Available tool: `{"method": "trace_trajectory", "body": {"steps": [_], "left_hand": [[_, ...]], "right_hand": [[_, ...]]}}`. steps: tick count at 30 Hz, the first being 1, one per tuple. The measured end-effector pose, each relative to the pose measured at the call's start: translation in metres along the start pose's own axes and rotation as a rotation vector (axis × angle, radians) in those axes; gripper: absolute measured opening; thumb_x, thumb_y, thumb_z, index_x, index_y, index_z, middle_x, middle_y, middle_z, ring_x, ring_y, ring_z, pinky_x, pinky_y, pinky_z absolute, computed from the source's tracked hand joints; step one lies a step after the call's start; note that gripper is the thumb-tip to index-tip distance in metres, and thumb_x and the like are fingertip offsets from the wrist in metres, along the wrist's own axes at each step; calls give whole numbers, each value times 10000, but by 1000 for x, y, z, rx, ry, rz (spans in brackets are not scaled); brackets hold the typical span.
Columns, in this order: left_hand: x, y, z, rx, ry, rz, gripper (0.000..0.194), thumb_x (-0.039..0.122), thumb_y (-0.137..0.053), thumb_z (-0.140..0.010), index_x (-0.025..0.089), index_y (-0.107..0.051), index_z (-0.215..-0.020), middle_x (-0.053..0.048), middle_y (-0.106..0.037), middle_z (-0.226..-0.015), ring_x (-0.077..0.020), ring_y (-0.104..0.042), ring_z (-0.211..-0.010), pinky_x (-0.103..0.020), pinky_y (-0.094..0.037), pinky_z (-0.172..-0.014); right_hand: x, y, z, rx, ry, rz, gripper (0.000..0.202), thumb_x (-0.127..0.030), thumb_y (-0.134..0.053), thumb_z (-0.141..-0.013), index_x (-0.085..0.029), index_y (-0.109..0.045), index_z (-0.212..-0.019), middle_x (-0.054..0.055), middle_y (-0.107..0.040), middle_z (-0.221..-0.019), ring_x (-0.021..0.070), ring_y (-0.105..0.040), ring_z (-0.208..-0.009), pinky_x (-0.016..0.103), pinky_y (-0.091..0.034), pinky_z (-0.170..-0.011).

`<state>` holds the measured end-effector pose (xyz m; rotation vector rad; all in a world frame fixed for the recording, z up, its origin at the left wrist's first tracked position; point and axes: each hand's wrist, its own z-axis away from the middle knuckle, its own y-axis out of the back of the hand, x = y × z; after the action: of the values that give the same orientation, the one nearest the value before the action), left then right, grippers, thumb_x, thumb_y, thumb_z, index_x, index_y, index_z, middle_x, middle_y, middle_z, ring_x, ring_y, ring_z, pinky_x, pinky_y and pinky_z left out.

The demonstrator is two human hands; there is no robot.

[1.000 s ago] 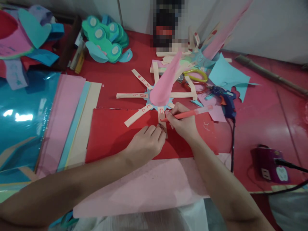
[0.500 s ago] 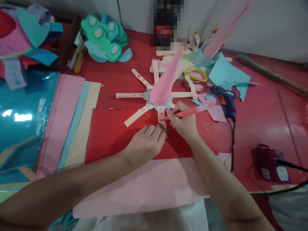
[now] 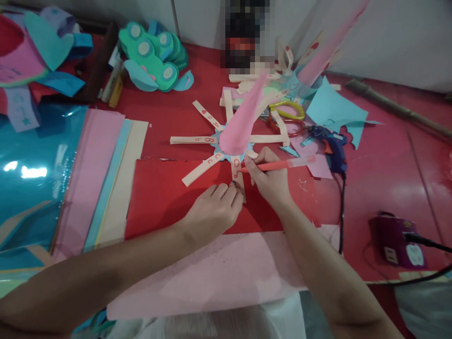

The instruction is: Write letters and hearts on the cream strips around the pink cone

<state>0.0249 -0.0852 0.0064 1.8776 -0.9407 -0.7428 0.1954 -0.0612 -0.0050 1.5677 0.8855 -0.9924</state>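
Note:
A pink paper cone [image 3: 240, 123] stands on a scalloped blue paper base [image 3: 218, 151], with cream paper strips radiating from it. Red letters mark several strips, among them the B strip [image 3: 190, 140] and the C strip [image 3: 202, 170]. My left hand [image 3: 217, 205] is closed at the outer end of the D strip [image 3: 237, 165], its fingers pressed on the paper. Pinched in my right hand [image 3: 270, 181] is a red marker [image 3: 282, 165], its tip at the small letter below the D. Under both hands lies a red sheet [image 3: 158, 197].
Yellow-handled scissors [image 3: 289, 110], red-handled scissors [image 3: 287, 128] and a blue glue gun [image 3: 334, 146] lie to the right. Stacked coloured paper [image 3: 95, 155] is at left, near green foam cut-outs [image 3: 151, 56]. A purple power box [image 3: 399, 242] sits at the right edge.
The marker tip has moved slightly up, and an upright stroke now joins the small round mark under the D. My left hand stays in place.

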Motion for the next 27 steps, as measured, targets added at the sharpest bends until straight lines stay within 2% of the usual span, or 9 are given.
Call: {"method": "trace_trajectory", "body": {"steps": [12, 27], "left_hand": [[0, 0, 0, -2, -7, -4, 151, 54, -485, -913, 65, -636, -909, -58, -659, -754, -154, -588, -639, -269, -493, -590], [-1, 2, 0, 1, -16, -15, 123, 50, -519, -892, 49, -637, -927, -61, -667, -758, -160, -593, -635, -268, -472, -600]], "right_hand": [[0, 1, 0, -1, 59, 27, 300, -227, -570, -801, -219, -360, -586, -86, -353, -503, 65, -352, -481, 235, -310, -492], [1, 1, -1, -32, 72, 24, 304, -190, -545, -778, -218, -321, -574, -84, -322, -530, 63, -318, -495, 240, -272, -493]]}}
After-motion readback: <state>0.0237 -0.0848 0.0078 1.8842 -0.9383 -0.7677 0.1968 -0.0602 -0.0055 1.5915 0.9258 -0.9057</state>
